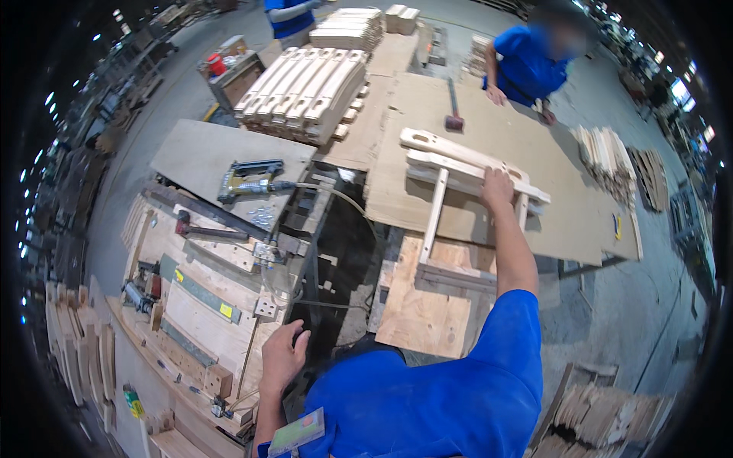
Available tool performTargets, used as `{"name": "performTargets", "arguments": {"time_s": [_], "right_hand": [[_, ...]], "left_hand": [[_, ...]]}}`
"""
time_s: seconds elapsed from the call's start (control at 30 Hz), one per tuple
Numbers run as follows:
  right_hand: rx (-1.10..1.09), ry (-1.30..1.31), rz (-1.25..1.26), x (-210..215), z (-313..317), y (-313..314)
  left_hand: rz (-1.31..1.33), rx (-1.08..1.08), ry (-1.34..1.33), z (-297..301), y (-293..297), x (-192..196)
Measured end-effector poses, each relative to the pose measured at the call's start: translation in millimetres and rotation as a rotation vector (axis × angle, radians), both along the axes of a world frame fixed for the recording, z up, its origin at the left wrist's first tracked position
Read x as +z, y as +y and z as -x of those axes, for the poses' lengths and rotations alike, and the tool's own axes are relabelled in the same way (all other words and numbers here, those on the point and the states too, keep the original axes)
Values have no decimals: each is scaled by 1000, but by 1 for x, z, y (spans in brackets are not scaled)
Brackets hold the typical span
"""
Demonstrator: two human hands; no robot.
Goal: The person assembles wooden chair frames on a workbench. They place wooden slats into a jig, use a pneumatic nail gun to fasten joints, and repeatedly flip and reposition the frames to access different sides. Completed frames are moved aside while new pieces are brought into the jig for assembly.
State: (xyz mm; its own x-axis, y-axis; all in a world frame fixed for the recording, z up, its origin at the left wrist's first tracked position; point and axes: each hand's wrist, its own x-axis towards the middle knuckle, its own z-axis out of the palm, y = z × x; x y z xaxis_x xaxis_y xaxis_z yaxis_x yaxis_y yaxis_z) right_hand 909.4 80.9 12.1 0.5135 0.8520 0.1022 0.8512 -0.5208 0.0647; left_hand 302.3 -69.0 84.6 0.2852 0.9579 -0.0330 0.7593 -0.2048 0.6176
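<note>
My right hand (pixel 498 189), closed over its top rail, grips a pale wooden frame (pixel 434 215). The frame has two upright legs and a lower crossbar, and stands partly over a plywood board (pixel 427 309). Right behind that rail, a slotted wooden piece (pixel 435 142) lies on the cardboard-covered table (pixel 412 99). My left hand (pixel 284 355) hangs beside the near edge of the wooden jig bench (pixel 214 305). Its thumb stands apart from the loosely bent fingers, and nothing shows in it.
A nail gun (pixel 248 183) with a hose lies on a side board near loose metal fasteners (pixel 261 217). One mallet (pixel 187 225) rests on the jig, another (pixel 453 118) on the table. Stacked slotted slats (pixel 305 88) stand behind. A co-worker in blue (pixel 527 65) leans at the far right.
</note>
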Motion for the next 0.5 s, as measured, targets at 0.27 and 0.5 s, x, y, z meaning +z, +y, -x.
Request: {"name": "performTargets", "arguments": {"time_s": [0.27, 0.5], "right_hand": [[107, -77, 266, 31, -23, 25], [220, -91, 8, 118, 13, 1]], "left_hand": [[-28, 120, 60, 25, -18, -22], [11, 129, -131, 46, -3, -24]]}}
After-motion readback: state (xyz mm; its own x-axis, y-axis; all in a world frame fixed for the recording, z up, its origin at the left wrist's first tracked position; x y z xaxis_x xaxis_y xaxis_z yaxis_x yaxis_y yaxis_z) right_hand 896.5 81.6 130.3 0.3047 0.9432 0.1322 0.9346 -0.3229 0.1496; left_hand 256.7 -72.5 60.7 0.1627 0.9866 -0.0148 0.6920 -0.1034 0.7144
